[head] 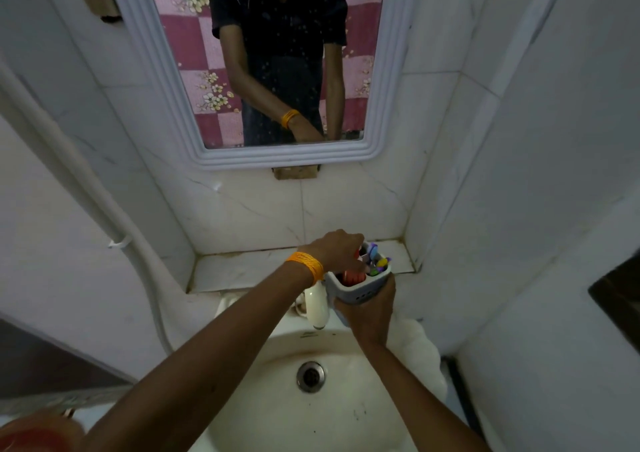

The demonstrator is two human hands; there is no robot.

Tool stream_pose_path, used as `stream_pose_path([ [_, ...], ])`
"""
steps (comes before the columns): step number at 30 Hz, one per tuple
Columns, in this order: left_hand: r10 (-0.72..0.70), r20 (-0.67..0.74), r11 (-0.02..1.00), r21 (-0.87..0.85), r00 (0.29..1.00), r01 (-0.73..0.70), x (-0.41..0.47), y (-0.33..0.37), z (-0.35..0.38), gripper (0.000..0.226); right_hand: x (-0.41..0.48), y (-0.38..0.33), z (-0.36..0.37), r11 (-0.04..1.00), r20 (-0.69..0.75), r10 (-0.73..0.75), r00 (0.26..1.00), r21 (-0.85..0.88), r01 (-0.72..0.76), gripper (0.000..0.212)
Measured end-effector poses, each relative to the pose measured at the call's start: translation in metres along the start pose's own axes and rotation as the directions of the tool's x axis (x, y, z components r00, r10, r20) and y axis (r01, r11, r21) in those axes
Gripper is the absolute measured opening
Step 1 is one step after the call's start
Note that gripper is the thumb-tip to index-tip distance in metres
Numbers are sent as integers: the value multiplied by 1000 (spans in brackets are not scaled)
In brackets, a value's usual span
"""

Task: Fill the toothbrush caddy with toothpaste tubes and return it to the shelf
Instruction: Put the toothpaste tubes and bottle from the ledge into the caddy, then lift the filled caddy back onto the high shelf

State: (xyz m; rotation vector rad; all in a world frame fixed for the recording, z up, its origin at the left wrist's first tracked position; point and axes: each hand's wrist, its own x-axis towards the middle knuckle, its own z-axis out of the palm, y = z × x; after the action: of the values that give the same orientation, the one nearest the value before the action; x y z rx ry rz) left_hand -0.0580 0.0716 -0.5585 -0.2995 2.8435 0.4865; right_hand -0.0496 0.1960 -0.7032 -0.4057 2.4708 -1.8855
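Note:
A grey toothbrush caddy (356, 290) is held above the back of the sink, just in front of the marble shelf (249, 269). My right hand (369, 316) grips it from below and behind. Red toothpaste tubes (351, 277) stand in its left compartment, and several colourful toothbrushes (377, 261) stick out on the right. My left hand (337, 249), with an orange band on the wrist, reaches over the caddy's top, fingers closed around the items inside; which item it grips is hidden.
A white tap (317, 307) stands just left of the caddy over the white sink (311, 413) with its drain (310, 376). A framed mirror (273, 63) hangs above the shelf. Tiled walls close in on both sides, and a white pipe (104, 216) runs down the left.

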Motion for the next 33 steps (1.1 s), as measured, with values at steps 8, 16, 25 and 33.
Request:
stream_pose_path([
  [8,2,-72,966,256,997,17,-10,-4,22,53,0,-4,-5,998,7,-9,1000,57,9,123],
  [16,-1,-142,978,206,990,30,-23,-3,11,50,4,0,-4,998,22,-19,1000,60,18,120],
  [25,6,-400,984,163,916,65,-36,-20,-14,48,11,-4,-7,999,3,16,1000,47,-17,121],
  [33,9,-678,993,93,735,74,-61,-24,-78,40,40,-86,-40,987,-74,-95,993,126,103,107],
])
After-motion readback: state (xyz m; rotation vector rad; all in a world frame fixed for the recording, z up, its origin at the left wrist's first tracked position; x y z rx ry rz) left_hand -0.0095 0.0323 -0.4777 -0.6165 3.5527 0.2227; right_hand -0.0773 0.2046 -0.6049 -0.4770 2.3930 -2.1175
